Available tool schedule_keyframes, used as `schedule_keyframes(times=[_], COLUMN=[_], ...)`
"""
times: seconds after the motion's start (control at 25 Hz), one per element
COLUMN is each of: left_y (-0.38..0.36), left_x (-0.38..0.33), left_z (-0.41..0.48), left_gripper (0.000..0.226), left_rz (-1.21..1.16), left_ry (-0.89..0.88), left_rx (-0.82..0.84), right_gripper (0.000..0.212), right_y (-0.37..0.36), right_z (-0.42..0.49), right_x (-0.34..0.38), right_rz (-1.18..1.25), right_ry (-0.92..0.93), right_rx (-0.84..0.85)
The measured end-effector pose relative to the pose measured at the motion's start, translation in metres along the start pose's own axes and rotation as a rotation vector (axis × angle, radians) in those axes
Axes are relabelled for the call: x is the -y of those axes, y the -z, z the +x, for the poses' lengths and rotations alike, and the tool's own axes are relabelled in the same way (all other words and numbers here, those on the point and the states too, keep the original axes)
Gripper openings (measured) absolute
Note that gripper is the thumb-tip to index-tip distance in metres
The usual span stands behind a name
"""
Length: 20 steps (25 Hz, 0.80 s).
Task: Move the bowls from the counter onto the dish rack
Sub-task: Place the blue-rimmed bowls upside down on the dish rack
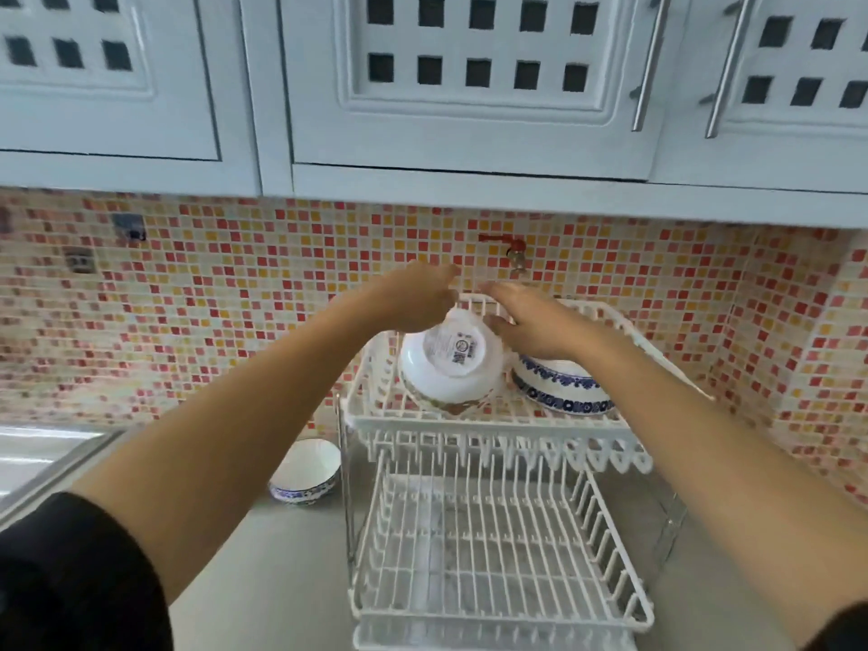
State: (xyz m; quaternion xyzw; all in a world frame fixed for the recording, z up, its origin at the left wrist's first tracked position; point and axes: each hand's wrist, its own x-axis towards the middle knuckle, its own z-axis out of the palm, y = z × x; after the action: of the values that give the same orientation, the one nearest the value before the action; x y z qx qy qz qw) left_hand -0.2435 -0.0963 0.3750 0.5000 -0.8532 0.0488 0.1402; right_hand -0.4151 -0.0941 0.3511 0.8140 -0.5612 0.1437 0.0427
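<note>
A white bowl [451, 364] with a floral rim lies tilted, base and label towards me, in the top tier of the white wire dish rack [493, 422]. My left hand [415, 298] curls over its upper left edge. My right hand [530, 321] touches its right side with the fingers spread. Beside it on the right, a blue-patterned bowl [561, 385] rests upside down on the same tier, partly hidden by my right wrist. A small blue-and-white bowl [305, 472] stands upright on the grey counter [263, 580], left of the rack.
The rack's lower tier [488, 556] holds nothing. A steel sink edge [51, 458] lies at the far left. A red wall tap [509, 249] sticks out of the mosaic backsplash just behind my hands. Pale cabinets [469, 86] hang overhead.
</note>
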Motion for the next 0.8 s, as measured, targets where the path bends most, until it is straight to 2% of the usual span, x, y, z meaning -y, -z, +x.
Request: schedule_keyframes(times=[0.12, 0.24, 0.44, 0.6, 0.8], left_y=[0.015, 0.012, -0.025, -0.082, -0.169], left_x=[0.058, 0.125, 0.200, 0.234, 0.259], left_z=[-0.053, -0.102, -0.150, -0.165, -0.168], left_gripper=[0.048, 0.053, 0.052, 0.048, 0.044], left_rz=[0.049, 0.002, -0.055, -0.099, -0.261], left_ry=[0.044, 0.165, 0.321, 0.397, 0.588], left_rx=[-0.017, -0.017, 0.083, 0.199, 0.271], right_gripper=[0.052, 0.056, 0.057, 0.058, 0.053], right_y=[-0.022, -0.048, -0.109, -0.179, -0.269], right_z=[0.015, 0.028, 0.035, 0.045, 0.063], right_x=[0.070, 0.139, 0.225, 0.248, 0.229], right_rz=[0.072, 0.181, 0.410, 0.461, 0.481], right_ry=[0.018, 0.028, -0.067, -0.208, -0.461], right_rx=[-0.054, -0.123, -0.157, -0.026, 0.122])
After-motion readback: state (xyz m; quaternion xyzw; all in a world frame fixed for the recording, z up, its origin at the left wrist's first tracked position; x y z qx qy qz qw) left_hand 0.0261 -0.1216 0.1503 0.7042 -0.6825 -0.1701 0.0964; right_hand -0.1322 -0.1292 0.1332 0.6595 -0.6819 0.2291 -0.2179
